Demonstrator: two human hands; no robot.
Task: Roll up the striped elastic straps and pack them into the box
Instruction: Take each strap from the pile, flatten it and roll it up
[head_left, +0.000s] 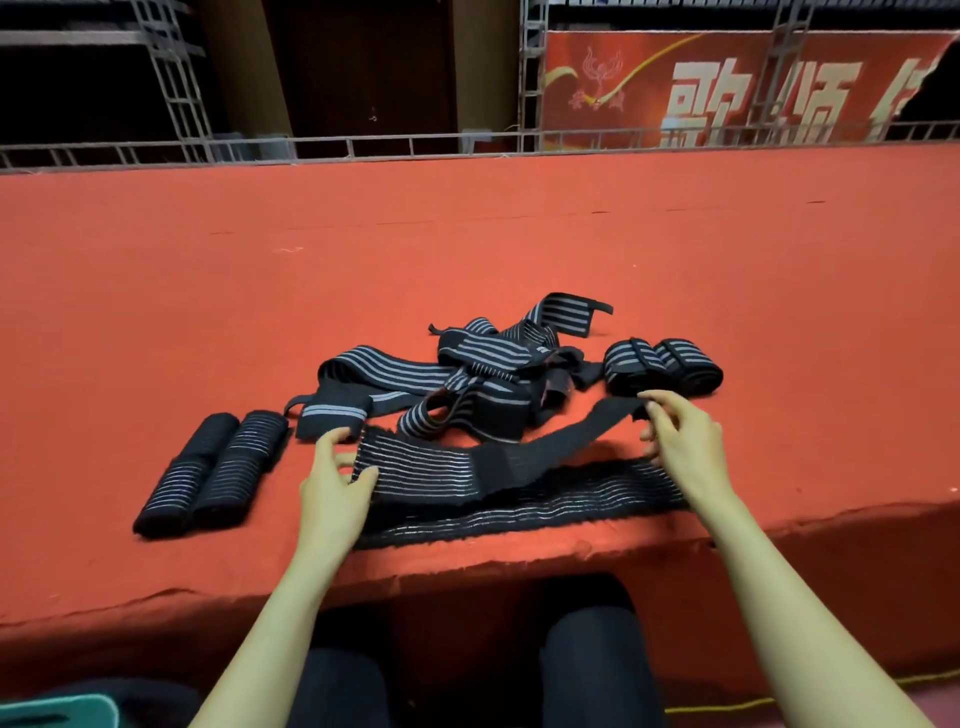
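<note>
A long black strap with thin grey stripes (519, 483) lies folded along the near edge of the red carpeted platform (467, 249). My left hand (337, 480) pinches its left end between thumb and fingers. My right hand (685, 441) holds the plain black end of the same strap, lifted slightly. Behind it sits a tangled pile of loose striped straps (467, 374). Two rolled straps (208, 478) lie side by side at the left. Two more rolled straps (662, 366) rest at the right of the pile. No box is in view.
The platform's frayed front edge (519, 561) runs just below the strap, with my knees under it. A metal truss rail (415, 145) and a red banner (727, 88) stand at the back. A teal object (57, 712) shows at the bottom left corner.
</note>
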